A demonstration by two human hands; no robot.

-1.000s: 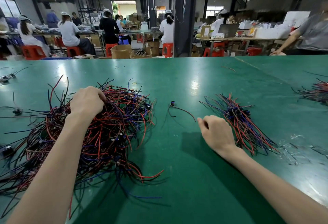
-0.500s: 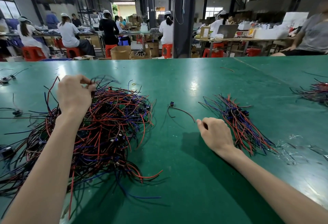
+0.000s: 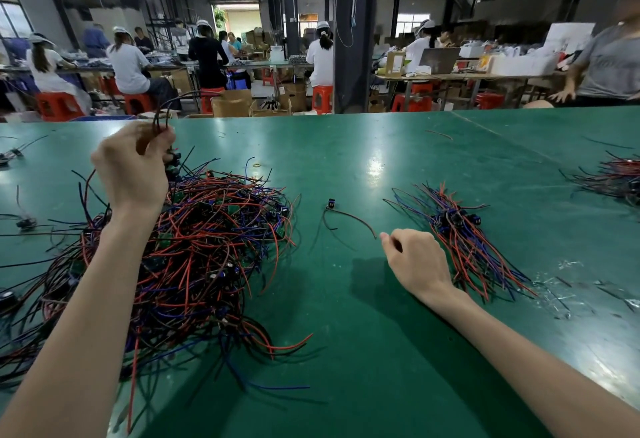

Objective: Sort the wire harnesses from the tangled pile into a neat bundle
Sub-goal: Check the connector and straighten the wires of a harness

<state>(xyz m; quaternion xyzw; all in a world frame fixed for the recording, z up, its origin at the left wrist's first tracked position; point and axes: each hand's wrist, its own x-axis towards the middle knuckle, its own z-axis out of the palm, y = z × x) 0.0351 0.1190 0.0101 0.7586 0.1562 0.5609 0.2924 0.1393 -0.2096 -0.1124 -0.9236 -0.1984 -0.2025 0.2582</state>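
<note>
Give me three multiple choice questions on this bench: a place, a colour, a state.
1. Where is the neat bundle? A) on a stool B) just right of the right hand C) in a box
2. What colour is the table? A) white B) green C) grey
3. What is the left hand doing? A) pinching dark wires above the tangled pile B) lying flat C) waving
Answers: 1B, beside that hand; 2B, green top; 3A, wires rise from its fingers.
</note>
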